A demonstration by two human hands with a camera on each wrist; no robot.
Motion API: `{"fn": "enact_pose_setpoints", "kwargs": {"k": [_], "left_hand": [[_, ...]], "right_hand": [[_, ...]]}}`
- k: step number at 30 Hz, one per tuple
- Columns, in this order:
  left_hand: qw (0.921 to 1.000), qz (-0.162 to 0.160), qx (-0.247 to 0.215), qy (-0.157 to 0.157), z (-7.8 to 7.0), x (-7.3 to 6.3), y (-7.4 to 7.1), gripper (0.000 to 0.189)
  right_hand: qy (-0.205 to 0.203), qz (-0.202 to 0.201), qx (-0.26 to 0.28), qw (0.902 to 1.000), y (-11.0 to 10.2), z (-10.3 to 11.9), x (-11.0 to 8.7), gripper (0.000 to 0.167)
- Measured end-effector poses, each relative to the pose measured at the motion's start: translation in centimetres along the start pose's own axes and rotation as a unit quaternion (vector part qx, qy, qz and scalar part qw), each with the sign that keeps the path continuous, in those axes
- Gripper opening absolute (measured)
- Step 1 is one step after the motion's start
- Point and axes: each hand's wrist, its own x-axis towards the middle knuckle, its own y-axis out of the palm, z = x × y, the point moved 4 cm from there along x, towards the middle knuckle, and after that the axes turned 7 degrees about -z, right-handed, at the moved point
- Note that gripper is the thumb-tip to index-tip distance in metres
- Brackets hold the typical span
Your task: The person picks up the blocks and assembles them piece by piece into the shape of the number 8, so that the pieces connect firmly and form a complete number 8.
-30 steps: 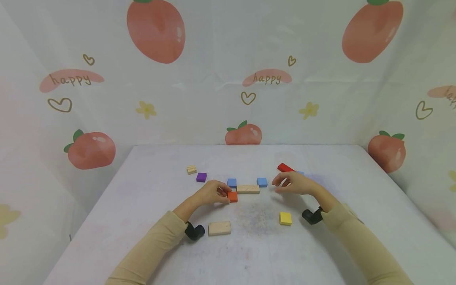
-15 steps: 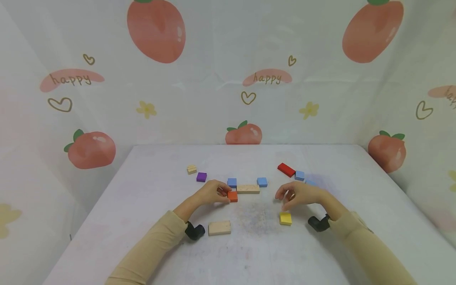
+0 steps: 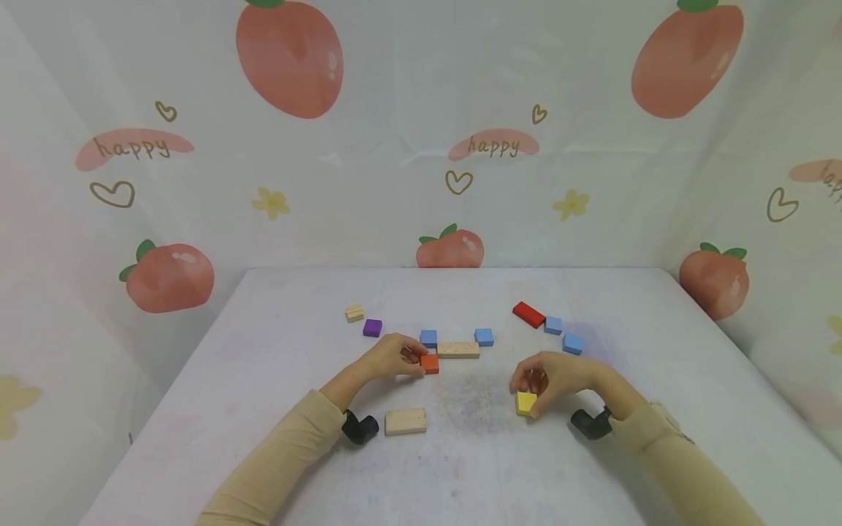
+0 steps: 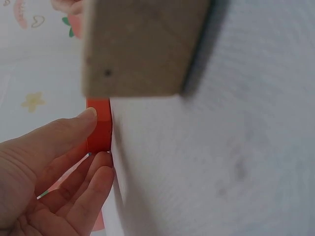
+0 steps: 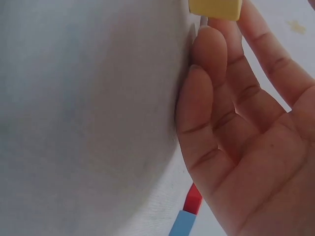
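In the head view my left hand [image 3: 393, 356] pinches an orange-red block [image 3: 430, 364] on the table. The left wrist view shows the thumb on one face of that orange-red block [image 4: 101, 125], fingers on its far side. It sits just in front of a blue block [image 3: 428, 338] and the left end of a long wooden block [image 3: 458, 350]. Over on the right, my right hand [image 3: 558, 378] holds a yellow block [image 3: 525, 404] between thumb and fingers at table level. Only part of the yellow block [image 5: 215, 7] shows at the top edge of the right wrist view.
A flat wooden block [image 3: 405, 421] lies near the left forearm. Behind are a purple block [image 3: 372, 328], a ridged wooden piece [image 3: 354, 313] and a blue block [image 3: 484, 337]. A red block [image 3: 529, 314] and blue blocks [image 3: 553, 326] lie beyond the right hand.
My right hand has come from beside the far-right blue blocks toward me and down, and its fingers have closed on the yellow block. The left hand stays on the orange-red block.
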Motion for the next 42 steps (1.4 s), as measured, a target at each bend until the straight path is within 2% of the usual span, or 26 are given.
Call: {"fn": "enact_pose_setpoints", "kwargs": {"k": [6,17,24,32,42], "left_hand": [[1.0,0.0,0.002,-0.005,0.0,-0.1,0.0,0.033],[1.0,0.0,-0.004,-0.005,-0.2,-0.2,-0.1,0.033],[1.0,-0.001,-0.004,-0.004,-0.1,-0.1,-0.1,0.033],[0.9999,-0.001,-0.004,-0.01,-0.1,-0.1,-0.1,0.033],[1.0,0.002,-0.004,-0.003,0.0,-0.1,0.0,0.033]], "right_hand": [[0.009,0.002,-0.03,0.9995,0.3,-0.2,0.1,0.031],[0.002,0.005,-0.024,0.9997,0.3,0.1,0.3,0.028],[0.024,-0.009,-0.056,0.9981,0.1,0.0,0.8,0.026],[0.012,-0.025,-0.073,0.9969,-0.3,0.8,1.3,0.026],[0.026,-0.039,-0.081,0.9957,-0.6,0.6,1.9,0.026]]}}
